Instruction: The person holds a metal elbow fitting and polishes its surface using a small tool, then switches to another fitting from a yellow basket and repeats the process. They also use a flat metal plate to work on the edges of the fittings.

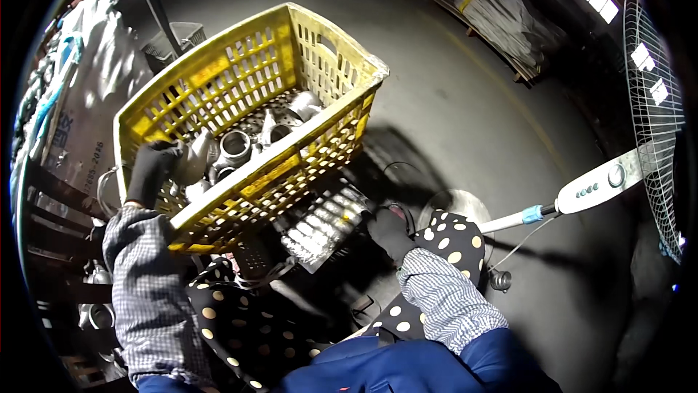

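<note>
My left hand [153, 167], in a black glove, reaches over the near left corner of a yellow plastic crate [251, 188]. Its fingers are curled against a pale grey metal pipe fitting [195, 157] inside. Several more fittings lie loose on the crate's floor, among them one with a round open mouth [235, 146]. The black-gloved right hand [390, 234] is low beside my right knee, apart from the crate. Deep shadow hides its fingers. Left of it, under the crate, is a brightly lit ribbed metal surface [320, 229].
A standing fan [600, 188] leans in from the right, its wire cage [658, 124] near the rim. Large white sacks [102, 66] stand at the left, above a dark slatted rack [62, 222] holding metal parts. A covered pallet stack [502, 26] lies far right.
</note>
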{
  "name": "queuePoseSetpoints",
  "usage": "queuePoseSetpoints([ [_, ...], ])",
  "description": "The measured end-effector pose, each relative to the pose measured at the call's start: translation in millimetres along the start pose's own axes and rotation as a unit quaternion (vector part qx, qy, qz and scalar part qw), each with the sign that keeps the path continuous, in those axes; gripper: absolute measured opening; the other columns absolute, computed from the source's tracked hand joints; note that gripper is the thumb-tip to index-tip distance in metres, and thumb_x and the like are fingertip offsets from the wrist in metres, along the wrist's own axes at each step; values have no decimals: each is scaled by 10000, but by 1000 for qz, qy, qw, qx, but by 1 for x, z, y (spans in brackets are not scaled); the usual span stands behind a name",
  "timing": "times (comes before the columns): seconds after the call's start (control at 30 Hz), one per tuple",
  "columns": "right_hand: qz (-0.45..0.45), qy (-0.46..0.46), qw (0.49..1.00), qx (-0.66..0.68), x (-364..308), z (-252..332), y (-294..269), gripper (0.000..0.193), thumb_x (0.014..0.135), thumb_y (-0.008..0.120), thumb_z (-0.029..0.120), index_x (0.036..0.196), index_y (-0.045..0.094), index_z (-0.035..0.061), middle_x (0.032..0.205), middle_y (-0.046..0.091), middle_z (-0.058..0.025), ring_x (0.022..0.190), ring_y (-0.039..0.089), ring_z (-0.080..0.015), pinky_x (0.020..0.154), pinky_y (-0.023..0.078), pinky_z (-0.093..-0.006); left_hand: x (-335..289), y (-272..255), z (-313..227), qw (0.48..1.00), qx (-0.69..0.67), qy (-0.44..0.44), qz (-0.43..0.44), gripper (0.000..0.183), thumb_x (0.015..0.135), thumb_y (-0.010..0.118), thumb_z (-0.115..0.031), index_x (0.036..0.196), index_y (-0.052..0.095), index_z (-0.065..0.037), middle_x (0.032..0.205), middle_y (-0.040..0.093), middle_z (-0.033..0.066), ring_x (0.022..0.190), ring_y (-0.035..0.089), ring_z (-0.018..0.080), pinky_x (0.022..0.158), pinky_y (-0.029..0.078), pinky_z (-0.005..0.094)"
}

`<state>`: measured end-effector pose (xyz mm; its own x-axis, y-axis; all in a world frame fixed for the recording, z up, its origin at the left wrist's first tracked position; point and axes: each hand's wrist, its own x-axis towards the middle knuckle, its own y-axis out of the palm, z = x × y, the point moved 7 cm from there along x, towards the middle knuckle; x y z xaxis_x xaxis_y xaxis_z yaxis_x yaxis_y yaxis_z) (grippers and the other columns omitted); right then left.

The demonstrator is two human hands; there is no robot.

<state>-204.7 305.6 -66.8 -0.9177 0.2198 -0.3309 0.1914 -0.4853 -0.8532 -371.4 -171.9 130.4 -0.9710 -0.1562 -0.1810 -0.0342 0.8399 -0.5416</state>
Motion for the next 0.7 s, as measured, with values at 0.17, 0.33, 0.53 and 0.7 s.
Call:
queuePoseSetpoints([
  [0.17, 75, 43, 993, -81, 9, -25, -2, 314, 780, 527, 260, 979, 642, 46, 985, 634, -194, 959, 584, -320, 898, 407, -407, -139, 40, -121, 959, -137, 238, -68, 258, 922, 539, -202, 1019, 632, 18, 771, 600, 37, 728, 573, 117, 672, 466, 257],
  [0.33, -53, 25, 976, 210, 1, -7, -14, 299, 766, 627, 201, 1004, 632, 20, 986, 646, -175, 958, 598, -311, 848, 445, -377, -244, 179, 18, 967, -204, -17, 152, 238, 905, 588, -197, 996, 635, 17, 853, 661, 50, 782, 640, 154, 734, 529, 317],
  [0.53, -107, 29, 960, 256, 18, -3, -3, 442, 760, 731, 331, 1063, 634, 25, 939, 684, -148, 855, 645, -282, 730, 474, -348, -274, 285, 184, 895, -343, -238, 160, 398, 938, 501, -164, 1295, 453, 6, 1211, 552, 101, 1051, 565, 204, 840, 496, 339],
  [0.7, -122, 53, 922, 363, 42, -47, 41, 259, 733, 719, 245, 890, 672, 45, 734, 670, -74, 712, 611, -244, 645, 472, -358, -250, 310, 160, 860, -413, -179, 239, 323, 927, 471, -86, 1235, 490, 12, 1083, 599, 113, 908, 595, 218, 763, 505, 287],
])
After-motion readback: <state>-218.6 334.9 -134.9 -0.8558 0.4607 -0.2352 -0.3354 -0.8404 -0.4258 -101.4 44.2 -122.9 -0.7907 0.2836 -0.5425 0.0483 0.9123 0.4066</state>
